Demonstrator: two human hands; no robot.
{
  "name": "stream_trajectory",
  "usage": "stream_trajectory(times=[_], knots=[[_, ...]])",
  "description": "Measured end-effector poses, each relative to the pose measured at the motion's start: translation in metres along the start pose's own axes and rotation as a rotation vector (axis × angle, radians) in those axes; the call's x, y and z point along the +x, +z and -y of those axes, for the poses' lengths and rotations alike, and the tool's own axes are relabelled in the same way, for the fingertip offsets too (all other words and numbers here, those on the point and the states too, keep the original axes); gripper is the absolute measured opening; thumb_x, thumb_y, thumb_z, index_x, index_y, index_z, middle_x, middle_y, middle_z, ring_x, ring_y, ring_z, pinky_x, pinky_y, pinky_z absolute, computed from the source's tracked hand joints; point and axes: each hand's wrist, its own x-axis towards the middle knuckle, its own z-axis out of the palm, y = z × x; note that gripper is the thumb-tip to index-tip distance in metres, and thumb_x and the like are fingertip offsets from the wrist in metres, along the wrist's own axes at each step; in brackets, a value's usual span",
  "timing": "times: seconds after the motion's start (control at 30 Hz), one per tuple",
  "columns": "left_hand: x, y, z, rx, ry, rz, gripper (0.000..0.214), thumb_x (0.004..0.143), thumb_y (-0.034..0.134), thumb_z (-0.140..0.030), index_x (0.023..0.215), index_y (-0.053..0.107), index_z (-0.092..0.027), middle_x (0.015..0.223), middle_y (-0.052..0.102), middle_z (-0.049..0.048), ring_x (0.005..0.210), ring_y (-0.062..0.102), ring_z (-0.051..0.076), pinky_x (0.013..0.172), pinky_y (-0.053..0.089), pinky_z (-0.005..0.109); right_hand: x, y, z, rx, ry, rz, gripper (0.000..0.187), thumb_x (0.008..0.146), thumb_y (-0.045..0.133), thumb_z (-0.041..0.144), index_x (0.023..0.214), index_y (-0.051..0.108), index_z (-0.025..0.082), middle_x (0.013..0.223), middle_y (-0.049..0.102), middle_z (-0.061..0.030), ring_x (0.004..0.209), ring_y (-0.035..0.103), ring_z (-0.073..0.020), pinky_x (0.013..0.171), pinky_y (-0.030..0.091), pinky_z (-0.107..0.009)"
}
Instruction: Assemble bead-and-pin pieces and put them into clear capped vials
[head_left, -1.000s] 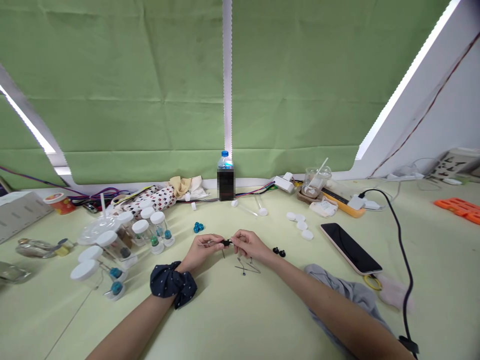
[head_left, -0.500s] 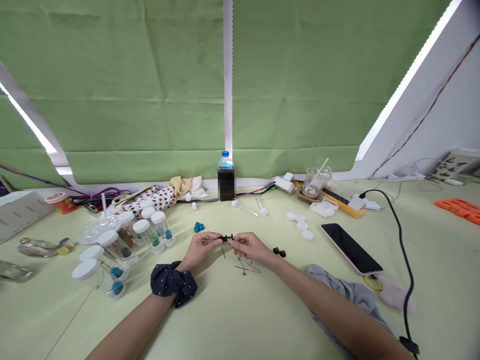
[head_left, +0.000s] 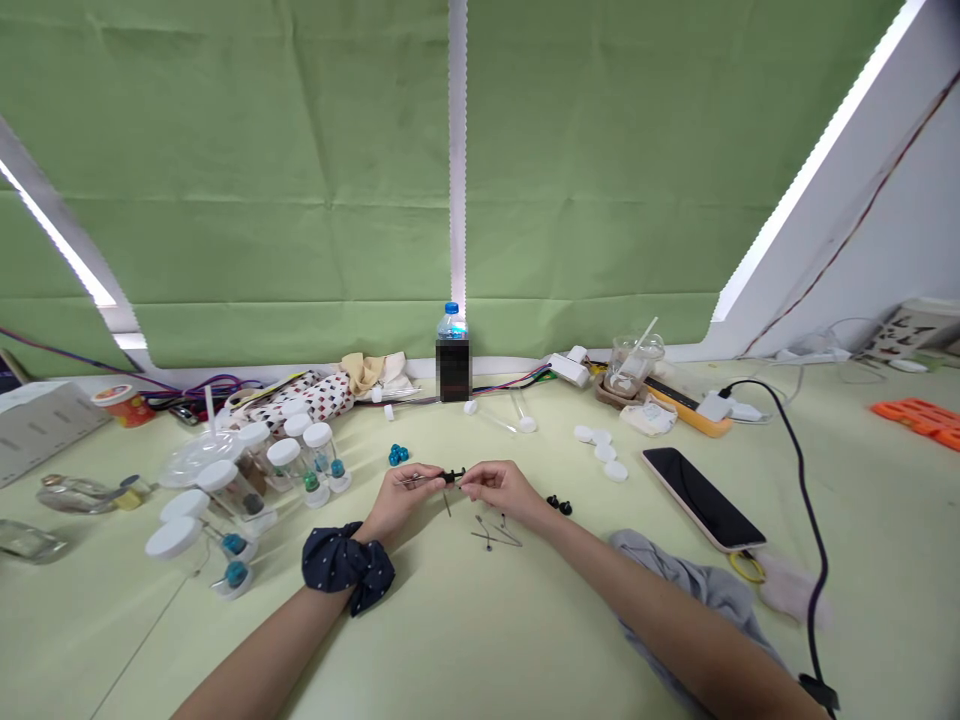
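Note:
My left hand (head_left: 405,497) is closed in a pinch on a small black spool-like part (head_left: 452,477) with a thin metal rod beside it. Close to that part's right end, the thumb and finger of my right hand (head_left: 504,488) are pressed together; whatever is between them is too small to make out. Below the hands lie several thin metal pins (head_left: 501,535). Two small black pieces (head_left: 559,505) rest just right of my right wrist, and a cluster of blue beads (head_left: 398,455) sits beyond my left hand.
Clear tubes with white lids (head_left: 223,480) stand at left. White discs (head_left: 604,452), a phone (head_left: 701,497) and a grey cloth (head_left: 675,580) lie at right. A bottle (head_left: 451,325) stands at the back. A black cable (head_left: 799,470) runs down the right side.
My right hand has lifted slightly, with its fingers drawn a little closer together beside the black part. My left hand and the black part stay nearly still.

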Motion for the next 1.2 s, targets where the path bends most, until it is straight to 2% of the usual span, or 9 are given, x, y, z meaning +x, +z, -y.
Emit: stream_trajectory(times=[0.27, 0.53, 0.7, 0.97, 1.03, 1.1, 1.2], knots=[[-0.0016, 0.0011, -0.0029, -0.026, -0.008, 0.028, 0.015, 0.063, 0.076, -0.021, 0.074, 0.069, -0.013, 0.083, 0.072, 0.007, 0.077, 0.068, 0.022, 0.08, 0.05, 0.037, 0.0031, -0.0037, -0.0055, 0.008, -0.019, -0.079, 0.034, 0.07, 0.068, 0.039, 0.093, 0.062, 0.015, 0.066, 0.054, 0.0015, 0.059, 0.048, -0.0094, 0.057, 0.038, -0.023], [-0.0008, 0.0008, -0.003, -0.013, -0.003, 0.03, 0.016, 0.062, 0.076, -0.021, 0.074, 0.069, -0.013, 0.084, 0.072, 0.0078, 0.077, 0.069, 0.022, 0.079, 0.051, 0.035, 0.0032, -0.0054, -0.0088, -0.016, 0.022, -0.041, 0.035, 0.07, 0.068, 0.038, 0.095, 0.061, 0.015, 0.064, 0.054, 0.0017, 0.058, 0.049, -0.0091, 0.055, 0.037, -0.021], [-0.0012, 0.0003, -0.0019, -0.005, -0.012, 0.031, 0.017, 0.062, 0.076, -0.022, 0.074, 0.069, -0.013, 0.088, 0.072, 0.0083, 0.078, 0.068, 0.022, 0.077, 0.051, 0.033, 0.0016, -0.0019, -0.0048, -0.049, 0.078, -0.051, 0.034, 0.075, 0.061, 0.046, 0.088, 0.061, 0.014, 0.063, 0.056, -0.0004, 0.057, 0.05, -0.0103, 0.048, 0.036, -0.02], [0.0001, 0.0, -0.0005, 0.016, -0.019, 0.038, 0.019, 0.061, 0.077, -0.023, 0.075, 0.069, -0.014, 0.09, 0.071, 0.0089, 0.079, 0.068, 0.022, 0.079, 0.051, 0.034, 0.0017, 0.0007, -0.0054, -0.103, 0.092, -0.035, 0.045, 0.081, 0.047, 0.055, 0.066, 0.059, 0.014, 0.057, 0.055, -0.0006, 0.045, 0.041, -0.0074, 0.045, 0.036, -0.021], [-0.0001, 0.0004, -0.0011, 0.006, -0.015, 0.032, 0.018, 0.061, 0.077, -0.023, 0.074, 0.069, -0.014, 0.089, 0.071, 0.0085, 0.079, 0.068, 0.022, 0.079, 0.051, 0.035, 0.0025, 0.0001, -0.0079, -0.111, 0.093, -0.054, 0.043, 0.081, 0.048, 0.055, 0.073, 0.06, 0.015, 0.058, 0.055, -0.0003, 0.047, 0.044, -0.0084, 0.046, 0.036, -0.021], [-0.0008, 0.0011, -0.0023, 0.002, -0.012, 0.025, 0.017, 0.062, 0.077, -0.023, 0.074, 0.069, -0.013, 0.088, 0.072, 0.0083, 0.078, 0.068, 0.022, 0.08, 0.05, 0.036, 0.0029, -0.0008, -0.0095, -0.102, 0.073, -0.077, 0.038, 0.077, 0.055, 0.052, 0.085, 0.059, 0.016, 0.06, 0.056, 0.0007, 0.052, 0.049, -0.0098, 0.049, 0.038, -0.021], [-0.0023, 0.0022, -0.0049, 0.015, -0.012, 0.012, 0.018, 0.062, 0.077, -0.022, 0.074, 0.068, -0.013, 0.085, 0.072, 0.0086, 0.078, 0.068, 0.022, 0.08, 0.05, 0.036, 0.0026, -0.0021, -0.0096, -0.101, 0.014, -0.073, 0.039, 0.071, 0.066, 0.045, 0.097, 0.056, 0.018, 0.066, 0.057, 0.0017, 0.057, 0.051, -0.0099, 0.054, 0.039, -0.021]])
